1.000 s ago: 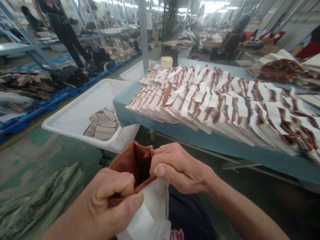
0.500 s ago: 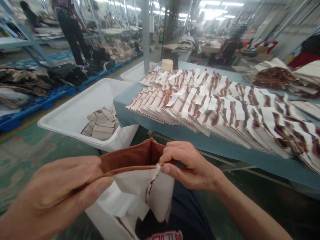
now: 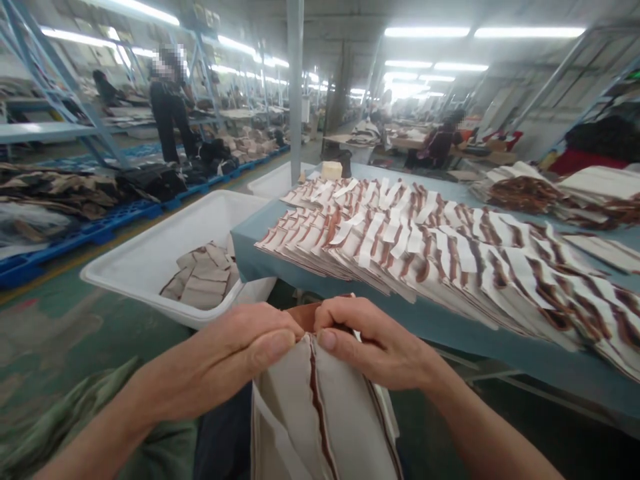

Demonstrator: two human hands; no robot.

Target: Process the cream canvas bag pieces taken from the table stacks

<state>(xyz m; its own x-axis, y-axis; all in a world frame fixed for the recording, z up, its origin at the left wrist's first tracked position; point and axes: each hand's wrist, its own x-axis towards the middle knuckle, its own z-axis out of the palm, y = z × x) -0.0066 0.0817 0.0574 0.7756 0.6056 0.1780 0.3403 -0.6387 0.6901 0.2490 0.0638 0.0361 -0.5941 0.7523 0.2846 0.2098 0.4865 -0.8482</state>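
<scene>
A sewn fabric pouch [image 3: 345, 407], off-white outside with reddish-brown material showing within, hangs upright in front of me. A seam with a brown gap runs down its near face. My left hand [image 3: 245, 347] pinches the top edge just left of this seam, thumb on the near side. Right of the seam, my right hand [image 3: 363, 337] grips the same edge, its thumb also toward me. Both sets of fingertips almost meet at the seam's top. The fingers behind the edge are partly hidden. A pale strip dangles at the pouch's lower left.
A blue-covered table [image 3: 260, 243] bears overlapping rows of similar cream-and-brown pieces [image 3: 400, 233] with white strips. Left of it stands a white plastic tub [image 3: 115, 267] holding several sewn pieces [image 3: 205, 273]. Blue pallets [image 3: 105, 227] line the far left; a person [image 3: 170, 117] stands beyond them.
My left hand has moved right along the edge, close to my right hand. The pouch has turned so its seam faces me between both thumbs. The camera view has tilted up.
</scene>
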